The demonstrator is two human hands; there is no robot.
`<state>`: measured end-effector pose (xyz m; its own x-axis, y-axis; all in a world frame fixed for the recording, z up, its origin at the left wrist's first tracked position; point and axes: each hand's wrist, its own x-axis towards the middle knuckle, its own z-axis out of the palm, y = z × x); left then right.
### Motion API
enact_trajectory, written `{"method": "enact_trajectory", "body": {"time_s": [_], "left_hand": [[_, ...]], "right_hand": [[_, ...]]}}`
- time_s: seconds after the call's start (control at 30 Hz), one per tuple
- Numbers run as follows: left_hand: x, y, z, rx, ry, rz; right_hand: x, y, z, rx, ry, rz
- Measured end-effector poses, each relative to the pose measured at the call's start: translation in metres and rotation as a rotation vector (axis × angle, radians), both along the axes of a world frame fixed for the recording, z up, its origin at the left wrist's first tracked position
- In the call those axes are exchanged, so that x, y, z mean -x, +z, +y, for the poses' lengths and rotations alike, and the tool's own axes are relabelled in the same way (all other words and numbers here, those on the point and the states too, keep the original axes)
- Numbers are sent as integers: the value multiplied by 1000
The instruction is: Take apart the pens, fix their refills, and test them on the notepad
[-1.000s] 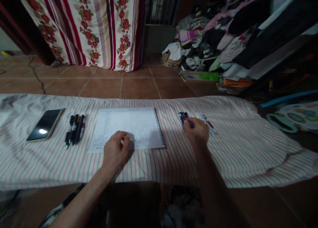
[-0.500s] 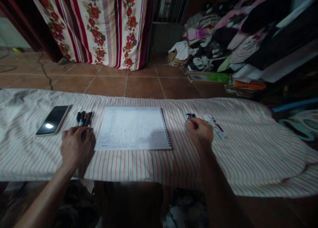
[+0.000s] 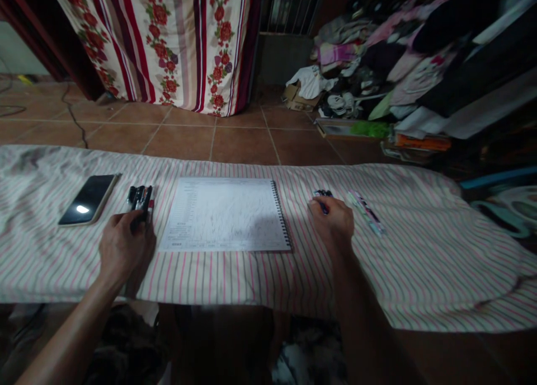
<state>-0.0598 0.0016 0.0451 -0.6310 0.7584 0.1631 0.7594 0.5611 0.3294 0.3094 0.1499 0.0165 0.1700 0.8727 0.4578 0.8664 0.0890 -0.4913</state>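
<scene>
My left hand [image 3: 121, 242] is closed at the near end of a small bunch of pens, its thumb and fingers around a black pen [image 3: 146, 205]. Several other dark-capped pens [image 3: 133, 195] lie side by side just beyond those fingers. To the right of the notebook, my right hand [image 3: 335, 221] is closed on a dark pen [image 3: 323, 206], most of which the fingers hide. More dark pens [image 3: 322, 193] show past its knuckles. Between both hands lies a spiral notebook [image 3: 226, 211], with a printed left margin and faint pen strokes on its page.
A phone [image 3: 89, 199] lies at the left on the striped cloth [image 3: 218, 278]. Pastel pens [image 3: 366, 211] rest right of my right hand. Beyond the tiled floor [image 3: 235, 141] hang a flowered curtain [image 3: 184, 43] and, at right, heaped clothes [image 3: 377, 66].
My left hand's fingers have shifted slightly and now show a black pen between them. My right hand has moved a little left, turning so that the pen in it shows more.
</scene>
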Motion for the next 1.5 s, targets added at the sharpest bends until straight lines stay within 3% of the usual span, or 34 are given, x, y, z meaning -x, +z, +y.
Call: {"method": "enact_trajectory", "body": {"time_s": [0.2,0.27,0.33,0.4,0.5,0.67,0.9,1.13,1.5], "left_hand": [[3,-1,4,-209,68,-249],[1,-5,10,-391,100,-492],[-6,-7,16,-642,144,-886],[-15,-4,20,-756,152,-1186],[-33,8,23,-704,137,-1502],[-61,23,20,-535,54,-1751],[-98,32,28,-500,-52,-1916],[-126,28,44,-565,-60,-1990],[-149,13,61,-611,48,-1955]], "right_hand": [[1,1,1,-4,9,14],[2,2,1,3,18,17],[3,1,2,2,27,19],[4,0,3,-21,35,28],[7,-4,4,-90,58,61],[20,-6,1,-151,120,87],[52,1,-12,-131,239,165],[81,8,-30,29,420,286],[83,25,-37,261,617,518]]}}
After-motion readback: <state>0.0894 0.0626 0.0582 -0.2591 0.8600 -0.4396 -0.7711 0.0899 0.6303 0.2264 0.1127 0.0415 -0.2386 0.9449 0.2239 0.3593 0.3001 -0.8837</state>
